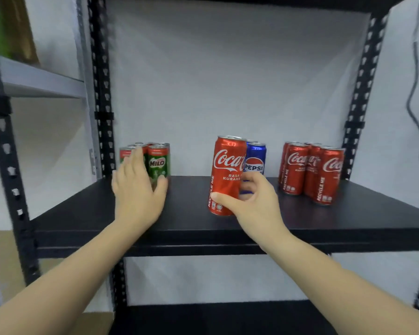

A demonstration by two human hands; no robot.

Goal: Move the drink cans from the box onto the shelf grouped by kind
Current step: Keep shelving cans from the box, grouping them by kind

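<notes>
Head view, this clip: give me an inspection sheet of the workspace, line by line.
Surface: black shelf board, dark and bare at front.
Job's things: Milo cans grouped left; Pepsi cans middle; Coca-Cola group right; one Coca-Cola can in front of the Pepsi.
Clutter: nothing seen.
Grips: left hand flat against the Milo cans; right hand holds the lone Coca-Cola can.
Cables: black cable on the right wall.
Surroundings: grey shelf at left, white backdrop.

Glossy metal on the red Coca-Cola can, blue Pepsi can and green Milo cans. Matt black shelf board. Painted perforated metal uprights. Creased white cloth backdrop.
</notes>
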